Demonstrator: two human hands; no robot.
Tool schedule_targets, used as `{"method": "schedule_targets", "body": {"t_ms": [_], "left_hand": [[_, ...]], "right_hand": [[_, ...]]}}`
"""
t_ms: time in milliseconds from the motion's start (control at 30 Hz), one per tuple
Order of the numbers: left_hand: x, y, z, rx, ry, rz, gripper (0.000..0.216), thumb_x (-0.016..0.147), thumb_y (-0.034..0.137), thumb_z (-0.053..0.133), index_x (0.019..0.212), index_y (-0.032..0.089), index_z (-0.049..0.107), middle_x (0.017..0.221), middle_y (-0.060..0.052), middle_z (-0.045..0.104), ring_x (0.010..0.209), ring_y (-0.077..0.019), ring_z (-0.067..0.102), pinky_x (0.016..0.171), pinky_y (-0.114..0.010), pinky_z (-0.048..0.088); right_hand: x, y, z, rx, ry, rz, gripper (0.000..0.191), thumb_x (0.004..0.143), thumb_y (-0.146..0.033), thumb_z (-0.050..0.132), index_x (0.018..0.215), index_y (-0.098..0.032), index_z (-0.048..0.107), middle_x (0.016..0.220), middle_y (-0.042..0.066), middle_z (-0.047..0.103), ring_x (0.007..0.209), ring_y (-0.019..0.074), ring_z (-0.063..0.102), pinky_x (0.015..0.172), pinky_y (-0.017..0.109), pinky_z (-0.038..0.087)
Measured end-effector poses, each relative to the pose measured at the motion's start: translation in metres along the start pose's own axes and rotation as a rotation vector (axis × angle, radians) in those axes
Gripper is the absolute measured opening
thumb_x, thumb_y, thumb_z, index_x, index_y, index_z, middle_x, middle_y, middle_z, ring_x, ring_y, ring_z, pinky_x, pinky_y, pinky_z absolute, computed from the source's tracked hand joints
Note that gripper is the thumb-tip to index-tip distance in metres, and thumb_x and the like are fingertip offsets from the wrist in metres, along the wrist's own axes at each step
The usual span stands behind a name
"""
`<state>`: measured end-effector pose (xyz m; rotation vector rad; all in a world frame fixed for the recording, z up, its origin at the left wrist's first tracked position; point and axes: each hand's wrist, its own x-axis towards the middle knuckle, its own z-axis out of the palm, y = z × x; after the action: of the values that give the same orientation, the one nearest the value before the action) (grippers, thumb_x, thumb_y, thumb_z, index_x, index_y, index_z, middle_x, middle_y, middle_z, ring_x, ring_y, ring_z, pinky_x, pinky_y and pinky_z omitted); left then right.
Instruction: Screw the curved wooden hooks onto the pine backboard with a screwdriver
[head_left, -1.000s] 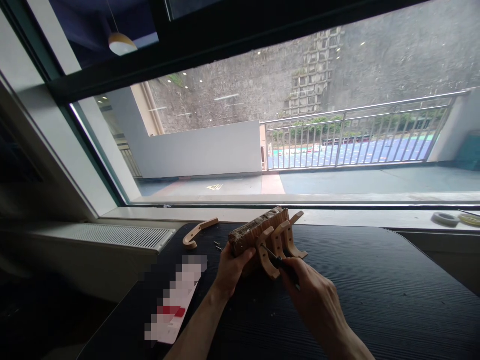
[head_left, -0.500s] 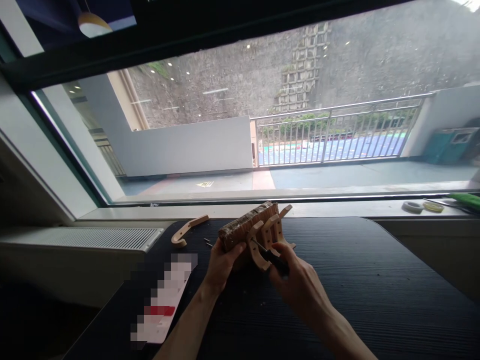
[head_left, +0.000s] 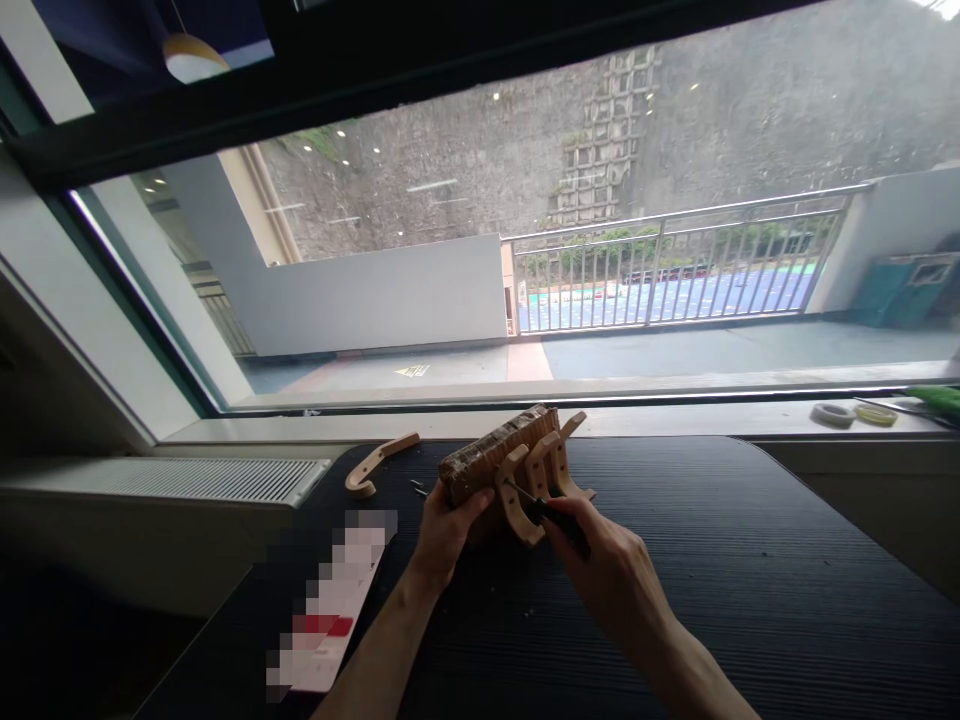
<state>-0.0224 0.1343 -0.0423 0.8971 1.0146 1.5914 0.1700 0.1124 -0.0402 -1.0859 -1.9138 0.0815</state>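
Note:
My left hand (head_left: 444, 530) grips the near left end of a rough-edged wooden board (head_left: 499, 452), which is held tilted above the table. Several curved wooden hooks (head_left: 515, 495) stand out from the board's right face, with dark holes in them. Closed around the dark handle of a screwdriver (head_left: 531, 497) is my right hand (head_left: 604, 548). The screwdriver's thin shaft points left, its tip at a hole in the nearest hook. A loose wooden hook (head_left: 375, 465) lies on the table at the left, and small screws (head_left: 418, 488) rest between it and the board.
The dark table (head_left: 712, 560) stands against a window sill (head_left: 637, 420). A pale, pixelated flat item with a red patch (head_left: 322, 626) lies left of my forearm. Tape rolls (head_left: 832, 414) and a green object (head_left: 937, 402) are on the sill at right. A radiator (head_left: 165, 480) is at left.
My right hand has shifted slightly right and its grip on the screwdriver handle has turned. The board and my left hand stay nearly in place; the whole view has moved a little.

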Motion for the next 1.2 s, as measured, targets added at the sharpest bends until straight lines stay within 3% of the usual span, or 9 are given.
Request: {"method": "schedule_targets", "body": {"t_ms": [167,400,600,967,1200], "left_hand": [[-0.003,0.006,0.004,0.003,0.02,-0.006,0.047,0.058,0.02,0.08,0.101,0.013,0.062,0.092,-0.007,0.071,0.084,-0.0209,0.066,0.079,-0.034,0.051],[-0.002,0.003,0.003,-0.026,0.011,-0.004,0.047,0.058,0.02,0.08,0.101,0.014,0.062,0.092,-0.006,0.071,0.084,-0.0218,0.066,0.079,-0.035,0.051],[0.002,0.0,-0.002,-0.034,0.006,-0.012,0.047,0.058,0.021,0.08,0.101,0.013,0.062,0.096,-0.009,0.07,0.087,-0.0237,0.065,0.081,-0.037,0.051],[0.003,-0.002,-0.003,-0.02,0.004,-0.002,0.044,0.06,0.021,0.079,0.1,0.014,0.062,0.096,-0.008,0.07,0.087,-0.022,0.065,0.082,-0.037,0.05],[0.003,-0.004,-0.004,-0.005,-0.001,0.013,0.043,0.062,0.022,0.078,0.101,0.015,0.061,0.097,-0.007,0.07,0.087,-0.0221,0.065,0.081,-0.037,0.051]], "right_hand": [[0.002,-0.005,-0.004,-0.041,-0.036,0.04,0.015,0.09,-0.033,0.044,0.098,-0.023,0.053,0.07,-0.002,0.066,0.059,0.0163,0.064,0.05,0.025,0.041],[0.003,-0.01,-0.008,-0.031,-0.059,0.061,0.024,0.081,-0.024,0.05,0.104,-0.022,0.045,0.076,-0.001,0.067,0.062,0.0169,0.064,0.055,0.026,0.044],[0.001,0.0,-0.003,-0.047,0.033,-0.042,0.014,0.088,-0.024,0.046,0.101,-0.024,0.05,0.08,0.0,0.067,0.066,0.015,0.064,0.053,0.023,0.043],[-0.001,0.002,0.001,-0.092,0.006,0.013,0.015,0.092,-0.035,0.043,0.099,-0.023,0.049,0.063,-0.004,0.065,0.054,0.0161,0.064,0.046,0.024,0.039],[0.001,-0.003,-0.001,-0.147,-0.008,0.019,0.025,0.085,-0.029,0.048,0.109,-0.022,0.046,0.076,0.0,0.068,0.062,0.018,0.065,0.05,0.025,0.043]]}}
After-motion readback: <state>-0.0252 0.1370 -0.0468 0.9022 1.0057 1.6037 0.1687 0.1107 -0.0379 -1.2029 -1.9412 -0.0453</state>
